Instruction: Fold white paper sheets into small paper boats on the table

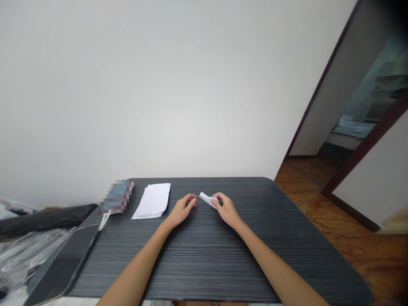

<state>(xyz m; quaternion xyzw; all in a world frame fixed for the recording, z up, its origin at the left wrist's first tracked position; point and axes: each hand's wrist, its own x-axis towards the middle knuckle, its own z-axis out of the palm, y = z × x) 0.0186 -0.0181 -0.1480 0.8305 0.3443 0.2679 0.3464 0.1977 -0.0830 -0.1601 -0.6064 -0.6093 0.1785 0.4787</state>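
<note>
My right hand (pixel 227 208) pinches a small folded piece of white paper (pixel 207 198), holding it just above the dark ribbed table (pixel 204 259). My left hand (pixel 184 208) rests on the table a little to the left of the paper, its fingers curled loosely inward and holding nothing. The fingertips of the left hand sit a short gap away from the paper's pointed left end. Both forearms reach in from the bottom of the view.
A stack of white paper sheets (pixel 153 200) lies left of the hands. Beyond it sits a blurred booklet (pixel 116 196) with a white strap. A dark phone (pixel 62 265) lies at the table's left edge. Wooden floor and a doorway are on the right.
</note>
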